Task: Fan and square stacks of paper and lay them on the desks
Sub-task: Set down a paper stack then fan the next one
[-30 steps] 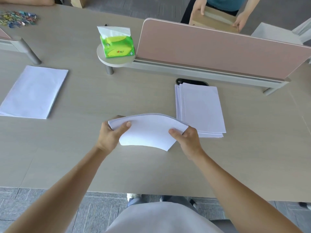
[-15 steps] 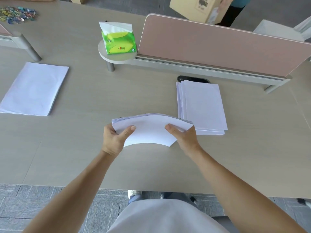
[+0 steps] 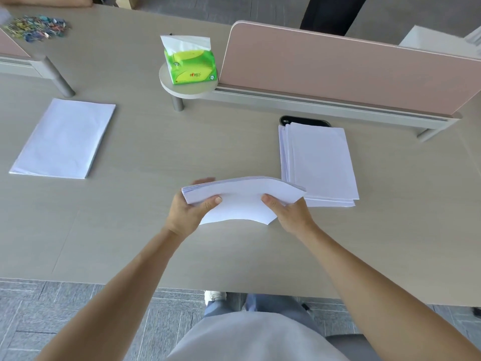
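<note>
Pale wood-grain worktop (image 3: 130, 230) underneath; thin white paper stack (image 3: 242, 200) held bowed over its middle. Short ends pinched by left hand (image 3: 186, 214) and right hand (image 3: 291, 216), thumbs on top, fingers (image 3: 201, 182) clamped on sheets. Judged light, floppy, sheets slippery: grip both ends firmly.

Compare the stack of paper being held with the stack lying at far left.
The held stack is bowed upward between the left hand and right hand; the far-left stack lies flat, untouched. The held stack's edge is fanned; the far-left stack's edges are squared. Both are white paper.
</note>
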Demonstrator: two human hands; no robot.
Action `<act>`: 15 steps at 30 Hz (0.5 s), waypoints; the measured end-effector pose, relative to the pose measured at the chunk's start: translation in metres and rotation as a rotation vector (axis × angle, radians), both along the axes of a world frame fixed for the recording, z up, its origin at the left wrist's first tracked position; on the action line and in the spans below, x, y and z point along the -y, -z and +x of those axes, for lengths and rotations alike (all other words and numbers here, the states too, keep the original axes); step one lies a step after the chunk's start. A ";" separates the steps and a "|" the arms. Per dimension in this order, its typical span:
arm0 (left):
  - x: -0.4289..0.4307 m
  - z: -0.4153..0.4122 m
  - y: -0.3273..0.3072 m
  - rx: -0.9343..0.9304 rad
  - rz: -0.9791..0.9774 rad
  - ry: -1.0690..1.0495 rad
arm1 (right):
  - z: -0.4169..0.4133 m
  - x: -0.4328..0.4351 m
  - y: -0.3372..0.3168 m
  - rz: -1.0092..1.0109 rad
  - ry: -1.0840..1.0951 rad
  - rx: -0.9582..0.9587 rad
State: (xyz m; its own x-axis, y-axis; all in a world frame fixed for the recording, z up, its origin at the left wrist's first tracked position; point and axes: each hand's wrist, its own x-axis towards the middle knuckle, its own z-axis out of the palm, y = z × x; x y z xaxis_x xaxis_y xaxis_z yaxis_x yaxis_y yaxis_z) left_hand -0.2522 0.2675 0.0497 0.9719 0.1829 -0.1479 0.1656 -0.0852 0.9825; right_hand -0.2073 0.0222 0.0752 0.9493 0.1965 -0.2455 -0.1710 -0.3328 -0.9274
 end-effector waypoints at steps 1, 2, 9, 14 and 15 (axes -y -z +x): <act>0.001 0.001 -0.001 0.010 0.089 0.009 | 0.002 0.002 0.000 -0.019 -0.014 0.012; 0.003 0.001 -0.002 0.026 0.199 0.006 | 0.003 0.004 0.000 -0.052 -0.033 0.019; 0.010 0.011 -0.030 0.244 0.583 -0.052 | 0.034 0.022 -0.006 0.003 -0.138 0.132; 0.017 0.004 -0.015 -0.155 0.464 -0.051 | 0.044 0.033 0.022 -0.089 -0.227 -0.029; 0.018 0.003 -0.012 -0.167 0.479 -0.059 | 0.046 0.034 0.026 -0.112 -0.237 -0.025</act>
State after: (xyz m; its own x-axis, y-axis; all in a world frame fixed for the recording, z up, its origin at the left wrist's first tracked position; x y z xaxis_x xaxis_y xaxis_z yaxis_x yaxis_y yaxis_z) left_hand -0.2489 0.2493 0.0618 0.9280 0.3225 -0.1864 0.3353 -0.5055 0.7950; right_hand -0.1617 -0.0119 0.0488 0.8735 0.3828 -0.3007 -0.0984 -0.4662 -0.8792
